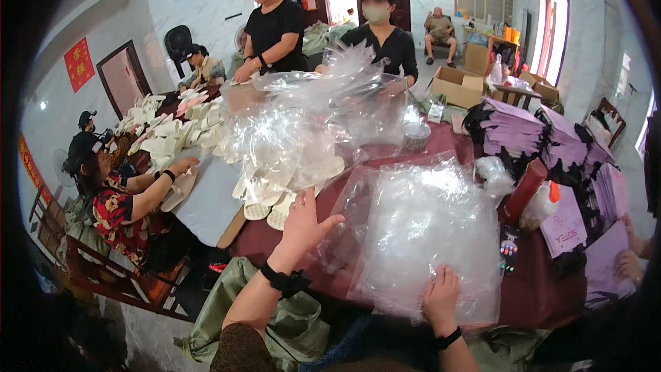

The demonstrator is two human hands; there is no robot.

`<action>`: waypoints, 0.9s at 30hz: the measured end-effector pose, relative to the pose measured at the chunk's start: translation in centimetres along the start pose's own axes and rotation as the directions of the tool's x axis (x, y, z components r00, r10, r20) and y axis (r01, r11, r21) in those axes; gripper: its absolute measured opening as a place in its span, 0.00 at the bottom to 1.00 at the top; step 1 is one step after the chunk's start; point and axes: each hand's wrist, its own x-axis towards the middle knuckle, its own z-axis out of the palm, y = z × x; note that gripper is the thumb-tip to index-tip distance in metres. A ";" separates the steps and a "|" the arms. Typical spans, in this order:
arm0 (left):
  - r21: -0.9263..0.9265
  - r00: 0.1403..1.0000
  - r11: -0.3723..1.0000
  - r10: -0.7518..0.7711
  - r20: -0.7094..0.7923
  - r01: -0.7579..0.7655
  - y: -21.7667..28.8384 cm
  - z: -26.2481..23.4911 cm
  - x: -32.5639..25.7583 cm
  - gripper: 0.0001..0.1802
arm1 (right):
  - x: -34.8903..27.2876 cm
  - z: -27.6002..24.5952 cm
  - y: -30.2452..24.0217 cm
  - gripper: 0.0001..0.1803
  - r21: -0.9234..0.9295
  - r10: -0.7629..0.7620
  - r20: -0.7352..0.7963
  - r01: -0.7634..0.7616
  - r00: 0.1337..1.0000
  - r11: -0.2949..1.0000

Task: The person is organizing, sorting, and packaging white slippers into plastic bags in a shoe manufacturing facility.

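My left hand (304,226) is open, thumb spread out to the side, its fingertips by the near end of the cream slippers (279,210). Whether it touches them I cannot tell. A heap of transparent plastic bags (303,114) covers much of the slipper pile. On the dark red tablecloth (544,293) lies a thick stack of flat transparent bags (434,224). My right hand (442,297) rests open on the near edge of that stack, fingers stretched over the plastic.
Purple bags with black handles (513,127) are stacked at the right, near another person's hand (628,267). A dark red cylinder (525,189) and a white bottle (540,205) stand beside the stack. Co-workers handle things across the table and at the left. Green sacking (296,327) lies below.
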 end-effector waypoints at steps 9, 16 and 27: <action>-0.181 0.772 0.865 -0.499 -0.393 0.467 -12.4 -0.3 12.9 0.69 | 1.0 -0.3 0.1 0.26 0.039 0.016 0.123 -0.021 0.992 0.999; -0.082 0.684 0.726 -0.675 -0.277 0.683 -17.0 2.0 18.9 0.82 | 1.3 -0.6 -1.2 0.25 -0.071 0.001 0.056 0.003 0.998 0.997; -0.288 0.526 0.688 -0.707 -0.473 0.666 -28.3 5.6 22.8 0.60 | 0.5 -0.7 -1.3 0.29 -0.105 0.000 0.136 0.014 0.991 0.994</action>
